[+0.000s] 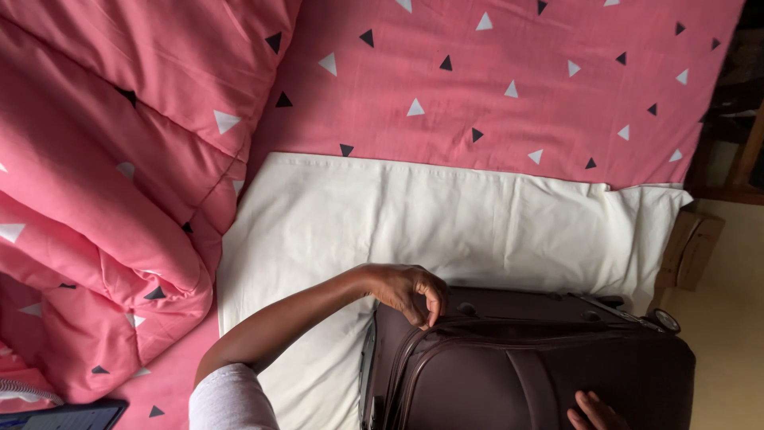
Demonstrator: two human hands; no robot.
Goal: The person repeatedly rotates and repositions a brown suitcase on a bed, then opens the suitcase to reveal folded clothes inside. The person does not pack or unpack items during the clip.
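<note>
Fingers of our left hand [406,291] pinch the top edge of the brown suitcase [525,362] on the white sheet [446,223], while our right hand [595,412], seemingly flat, is mostly cut off.

Left hand [406,291] pinches at top edge of dark brown suitcase [525,366], fingers curled at the zipper line. Right hand [595,412] flat on its front. Suitcase sits on white sheet [446,223], pink triangle-print duvet [103,191] bunched beside.
</note>
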